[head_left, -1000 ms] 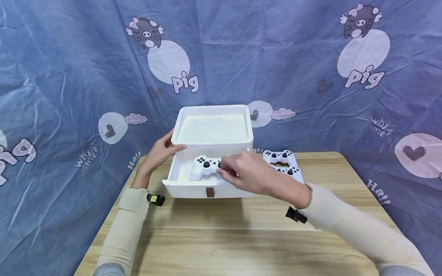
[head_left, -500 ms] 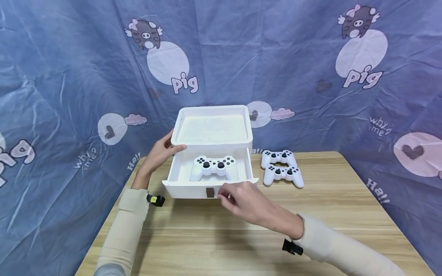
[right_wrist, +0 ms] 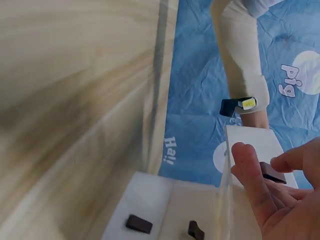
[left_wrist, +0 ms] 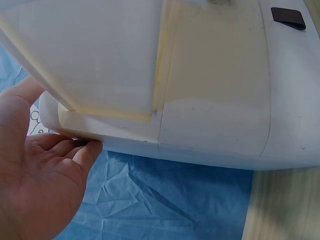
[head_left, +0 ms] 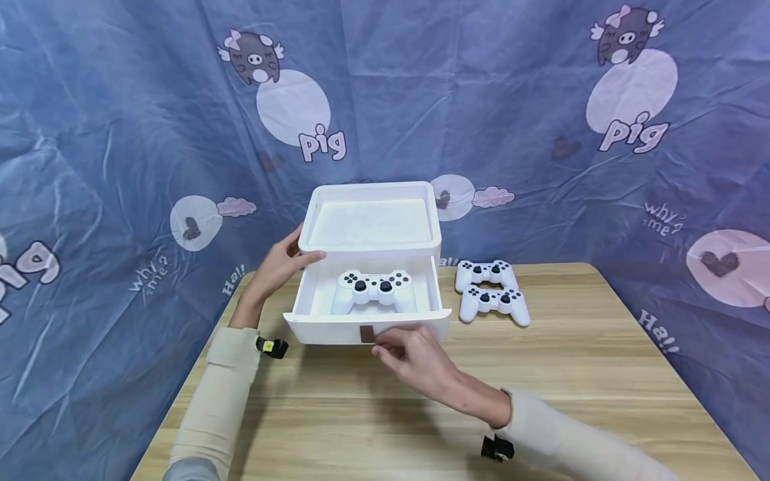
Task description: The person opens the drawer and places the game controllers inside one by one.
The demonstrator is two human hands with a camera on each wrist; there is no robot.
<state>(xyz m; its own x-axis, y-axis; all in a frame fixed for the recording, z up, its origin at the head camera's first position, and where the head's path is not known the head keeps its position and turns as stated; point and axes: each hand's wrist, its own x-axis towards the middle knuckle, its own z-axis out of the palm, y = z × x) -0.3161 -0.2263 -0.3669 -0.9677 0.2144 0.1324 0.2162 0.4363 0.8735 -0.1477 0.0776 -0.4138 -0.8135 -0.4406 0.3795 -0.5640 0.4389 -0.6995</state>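
Note:
A white drawer unit [head_left: 385, 251] stands at the back of the table, its top drawer [head_left: 303, 294] pulled out. Inside the drawer lies a white game controller [head_left: 374, 292] with black sticks. My left hand [head_left: 279, 267] holds the unit's left side near the top, thumb at the front corner; the left wrist view shows its fingertips against the white side. My right hand [head_left: 418, 357] is at the drawer front, fingers spread apart beside the brown pull tab [head_left: 366, 335]. In the right wrist view the thumb and a finger stand either side of that tab, not visibly pinching it.
Two more white controllers, a rear one [head_left: 486, 272] and a front one [head_left: 494, 304], lie right of the unit on the wooden table [head_left: 559, 321]. Lower brown tabs [right_wrist: 139, 224] show in the right wrist view. A blue printed cloth [head_left: 511, 133] hangs behind.
My right hand has let go of the controller in the drawer and come down and towards me to the pull tab. The left hand has stayed in place.

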